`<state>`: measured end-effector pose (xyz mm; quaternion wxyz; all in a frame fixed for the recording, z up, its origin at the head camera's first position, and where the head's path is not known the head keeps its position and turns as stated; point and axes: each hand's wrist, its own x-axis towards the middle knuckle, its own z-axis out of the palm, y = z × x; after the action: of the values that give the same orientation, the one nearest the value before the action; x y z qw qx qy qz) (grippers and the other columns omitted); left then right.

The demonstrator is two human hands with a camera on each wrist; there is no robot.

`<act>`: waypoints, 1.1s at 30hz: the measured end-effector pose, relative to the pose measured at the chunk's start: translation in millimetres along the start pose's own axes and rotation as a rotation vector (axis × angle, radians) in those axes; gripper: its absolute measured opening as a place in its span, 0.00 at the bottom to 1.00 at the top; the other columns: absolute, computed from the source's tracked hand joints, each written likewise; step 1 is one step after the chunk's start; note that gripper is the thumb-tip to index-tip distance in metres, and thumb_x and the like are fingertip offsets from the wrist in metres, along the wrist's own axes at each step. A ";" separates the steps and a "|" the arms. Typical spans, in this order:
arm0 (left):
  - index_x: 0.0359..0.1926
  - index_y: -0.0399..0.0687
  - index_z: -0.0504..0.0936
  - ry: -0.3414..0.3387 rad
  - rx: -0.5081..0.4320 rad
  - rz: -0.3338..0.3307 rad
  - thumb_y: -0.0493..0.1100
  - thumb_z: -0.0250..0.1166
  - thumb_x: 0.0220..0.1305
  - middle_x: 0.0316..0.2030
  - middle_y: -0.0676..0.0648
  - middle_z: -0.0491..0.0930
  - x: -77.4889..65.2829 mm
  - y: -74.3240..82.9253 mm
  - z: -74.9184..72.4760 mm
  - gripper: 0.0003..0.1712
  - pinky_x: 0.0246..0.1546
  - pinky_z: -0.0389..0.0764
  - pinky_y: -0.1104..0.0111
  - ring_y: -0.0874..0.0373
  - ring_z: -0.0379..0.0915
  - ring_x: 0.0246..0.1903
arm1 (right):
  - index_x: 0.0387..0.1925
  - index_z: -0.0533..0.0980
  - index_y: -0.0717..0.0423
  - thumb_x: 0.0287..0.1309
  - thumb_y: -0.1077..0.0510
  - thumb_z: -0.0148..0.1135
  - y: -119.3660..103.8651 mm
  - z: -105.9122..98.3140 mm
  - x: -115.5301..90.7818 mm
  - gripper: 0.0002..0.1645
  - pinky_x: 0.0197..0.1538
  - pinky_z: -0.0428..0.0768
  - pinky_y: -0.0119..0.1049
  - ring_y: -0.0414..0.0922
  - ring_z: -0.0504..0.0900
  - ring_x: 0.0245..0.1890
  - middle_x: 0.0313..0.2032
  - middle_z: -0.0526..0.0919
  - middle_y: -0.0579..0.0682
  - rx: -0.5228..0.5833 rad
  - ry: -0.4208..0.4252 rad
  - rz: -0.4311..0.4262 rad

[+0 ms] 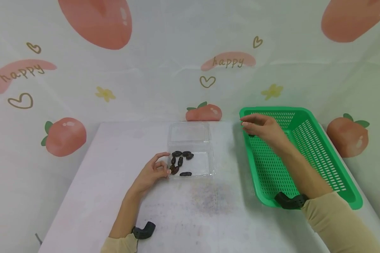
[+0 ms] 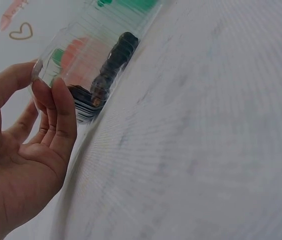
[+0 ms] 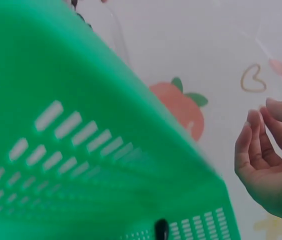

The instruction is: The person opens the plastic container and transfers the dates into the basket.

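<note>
My left hand (image 1: 150,175) pinches the left edge of a clear plastic box (image 1: 202,165), as the left wrist view also shows. The box stands with its lid (image 1: 190,133) raised at the back. Several dark, oblong fruits that look like dates (image 1: 185,174) lie in it, mostly at its left side. Above the left rim of a green basket (image 1: 253,168) hovers my right hand (image 1: 266,131), its fingers loosely bent with nothing visible between them. A single blurred dark date (image 3: 161,230) appears below that hand, inside the basket's outline; whether it touches the basket I cannot tell.
The basket has slotted walls and takes up the right side of the white table (image 1: 114,182). Behind the table hangs a white cloth (image 1: 158,70) printed with fruit and hearts. A dark band (image 1: 144,231) is worn on each wrist.
</note>
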<state>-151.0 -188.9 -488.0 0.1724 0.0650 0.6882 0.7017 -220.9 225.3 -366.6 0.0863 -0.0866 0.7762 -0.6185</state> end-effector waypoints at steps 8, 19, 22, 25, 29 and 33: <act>0.72 0.44 0.60 0.001 -0.007 0.002 0.32 0.68 0.61 0.30 0.49 0.71 0.5 0.4 -0.2 0.41 0.39 0.83 0.62 0.57 0.76 0.31 | 0.54 0.80 0.56 0.65 0.52 0.65 -5.5 26.0 0.4 0.19 0.54 0.79 0.34 0.47 0.81 0.49 0.51 0.80 0.52 0.007 -0.073 -0.025; 0.72 0.44 0.61 -0.001 -0.014 0.014 0.31 0.67 0.62 0.30 0.50 0.71 0.2 0.7 -0.8 0.39 0.39 0.83 0.62 0.57 0.76 0.31 | 0.52 0.81 0.54 0.64 0.54 0.67 -10.8 68.1 -3.5 0.17 0.56 0.78 0.43 0.48 0.82 0.47 0.53 0.82 0.56 0.001 -0.146 -0.006; 0.71 0.45 0.62 0.002 -0.010 0.015 0.31 0.67 0.62 0.30 0.49 0.71 0.0 1.2 -1.1 0.39 0.39 0.83 0.63 0.57 0.76 0.31 | 0.52 0.81 0.54 0.64 0.54 0.66 -13.5 77.1 -5.2 0.16 0.56 0.77 0.45 0.49 0.82 0.46 0.50 0.83 0.54 -0.001 -0.157 -0.010; 0.71 0.45 0.61 0.000 -0.009 0.013 0.31 0.67 0.62 0.30 0.49 0.71 0.3 1.1 -1.2 0.39 0.39 0.83 0.63 0.56 0.76 0.31 | 0.51 0.82 0.53 0.64 0.55 0.66 -16.1 87.3 -8.8 0.15 0.54 0.78 0.44 0.49 0.83 0.44 0.47 0.85 0.51 0.011 -0.147 -0.019; 0.72 0.44 0.61 -0.008 -0.007 0.014 0.32 0.67 0.62 0.30 0.49 0.71 1.0 -0.2 -1.1 0.39 0.39 0.83 0.62 0.56 0.76 0.32 | 0.49 0.82 0.55 0.62 0.58 0.67 -16.7 103.5 -16.6 0.14 0.52 0.80 0.41 0.48 0.84 0.43 0.45 0.85 0.51 0.047 -0.143 -0.019; 0.72 0.43 0.60 -0.010 -0.012 0.016 0.31 0.67 0.62 0.30 0.49 0.71 1.2 -1.7 -1.1 0.40 0.39 0.83 0.62 0.56 0.77 0.31 | 0.47 0.83 0.56 0.62 0.61 0.67 -12.7 119.4 -22.0 0.12 0.53 0.80 0.41 0.48 0.84 0.42 0.44 0.85 0.51 0.072 -0.149 -0.015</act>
<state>-152.2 -189.5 -490.0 0.1704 0.0731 0.6825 0.7070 -170.4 115.0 -379.9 0.1421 -0.1350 0.7443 -0.6384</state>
